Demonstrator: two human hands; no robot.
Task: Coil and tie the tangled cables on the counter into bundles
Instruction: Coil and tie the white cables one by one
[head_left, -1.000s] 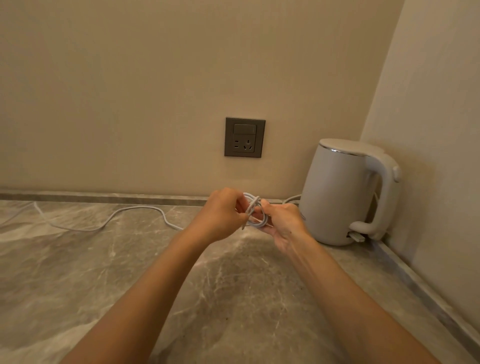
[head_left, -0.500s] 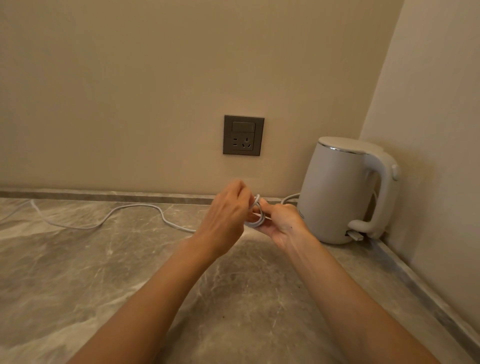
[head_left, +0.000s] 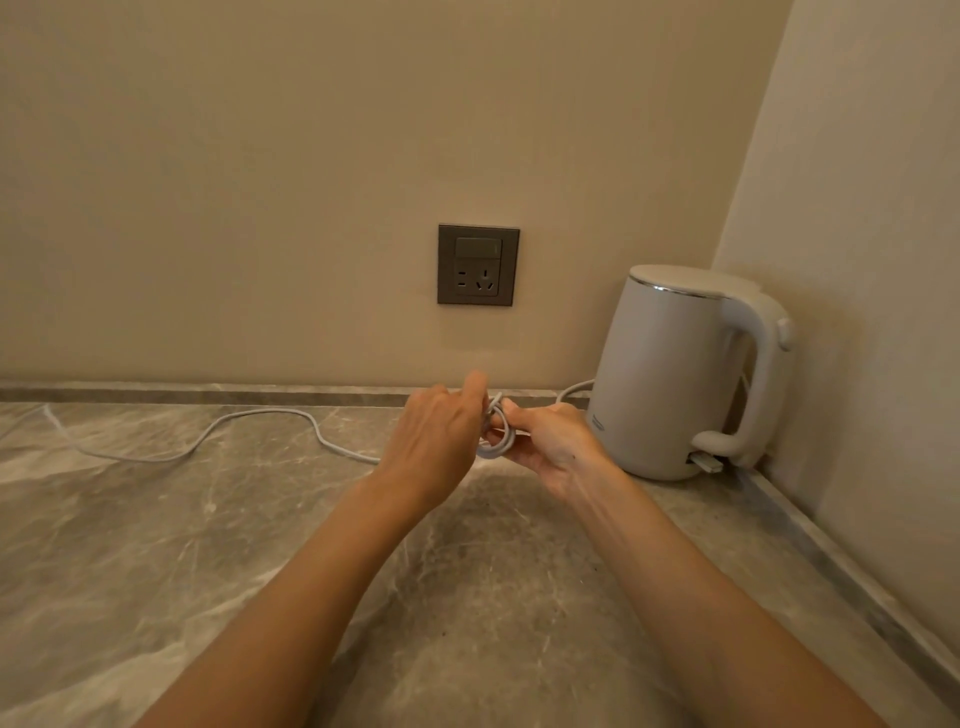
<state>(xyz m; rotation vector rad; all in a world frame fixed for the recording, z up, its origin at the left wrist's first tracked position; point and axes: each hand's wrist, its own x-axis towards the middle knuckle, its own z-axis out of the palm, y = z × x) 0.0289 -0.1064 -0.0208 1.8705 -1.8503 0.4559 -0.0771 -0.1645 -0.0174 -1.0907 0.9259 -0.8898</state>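
- Since a second ago the left hand (head_left: 436, 441) has rolled over, so its back now faces the camera and its forefinger sticks up above the loops. The right hand has barely shifted.
- Far left, the loose run of the pale cable (head_left: 249, 415) lies in slack waves on the counter (head_left: 156, 571), from the left edge to where it slips behind the left wrist. That whole stretch is not yet gathered.
- The left hand hovers just above the counter, its other fingers curled in against the left side of the coil (head_left: 501, 441). It looks to be pinching a strand there, though the back of the hand hides the pinch itself.
- The coil is a few small loops, held upright between the two hands and touching both.
- The right hand (head_left: 556, 441) grasps the coil from the right, thumb on top and fingers curled under.
- Another stretch of cable shows to the right, beside the kettle (head_left: 670, 374) in the far corner. Where it ends is hidden.
- My judgement is that the work is at an early stage. Only a short length is wound, nothing is tied, and most of the cable is left to draw in.
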